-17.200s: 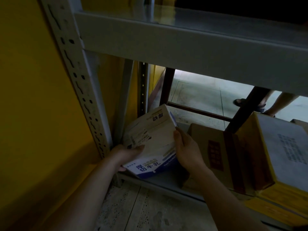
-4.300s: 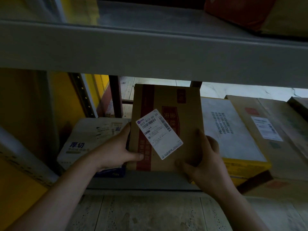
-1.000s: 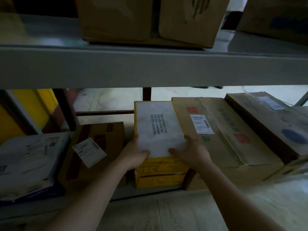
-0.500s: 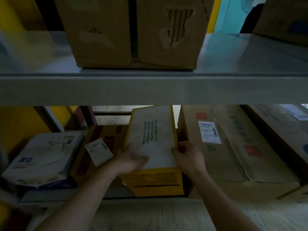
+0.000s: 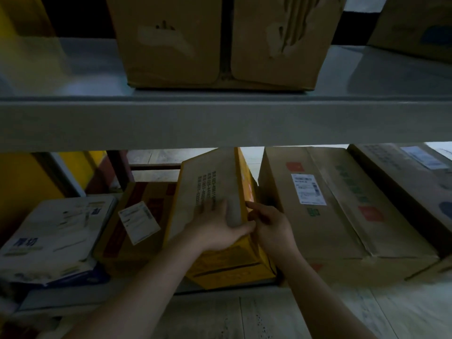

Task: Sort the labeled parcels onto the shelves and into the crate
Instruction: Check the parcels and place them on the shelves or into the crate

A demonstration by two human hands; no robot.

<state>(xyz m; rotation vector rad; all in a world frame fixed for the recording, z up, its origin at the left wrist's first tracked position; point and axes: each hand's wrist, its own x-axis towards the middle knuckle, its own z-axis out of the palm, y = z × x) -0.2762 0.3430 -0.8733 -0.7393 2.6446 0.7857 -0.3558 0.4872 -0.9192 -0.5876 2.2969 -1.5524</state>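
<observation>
A yellow parcel [image 5: 220, 182] with a pale printed top face stands tilted on the bottom shelf [image 5: 73, 299], its top leaning left. My left hand [image 5: 217, 226] lies across its pale face, thumb hooked over the right edge. My right hand [image 5: 269, 223] grips its right side, in the gap beside a large brown box [image 5: 330, 216] with a white label. Left of the yellow parcel lies a brown and red carton [image 5: 137, 216] with a label, and further left a white and blue box [image 5: 56, 233].
The grey beam of the upper shelf [image 5: 220, 121] crosses just above the parcels. A big worn cardboard box [image 5: 220, 40] sits on that shelf. Another brown box [image 5: 415, 182] lies at the far right. Yellow wall to the left, pale floor below.
The yellow parcel has been tipped up onto its side edge, leaning left. My left hand slid across its face to the right edge. The view has risen, showing more of the upper shelf.
</observation>
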